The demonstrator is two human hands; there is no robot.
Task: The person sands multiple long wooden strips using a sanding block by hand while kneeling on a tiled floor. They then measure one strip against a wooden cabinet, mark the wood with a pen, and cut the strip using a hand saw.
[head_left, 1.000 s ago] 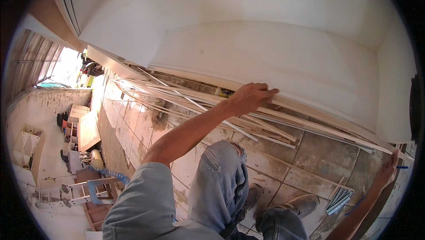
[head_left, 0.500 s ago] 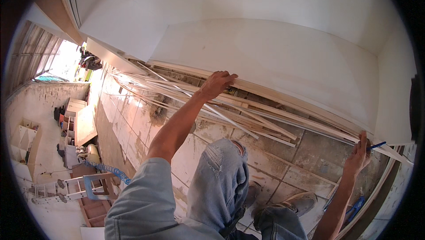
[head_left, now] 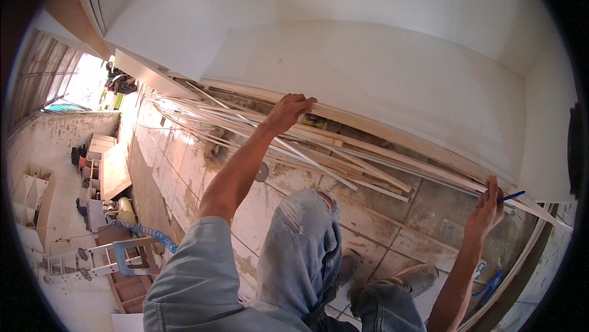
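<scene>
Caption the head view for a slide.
Left hand on a long pale wooden strip; right hand holding a slim blue stick.

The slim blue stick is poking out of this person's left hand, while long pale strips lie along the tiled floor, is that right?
Not quite: the head view shows the slim blue stick poking out of the right hand, not the left hand. The long pale strips do lie along the tiled floor.

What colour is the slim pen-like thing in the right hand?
Blue; the slim pen-like thing sticking out of the right hand shows best in the head view.
</scene>
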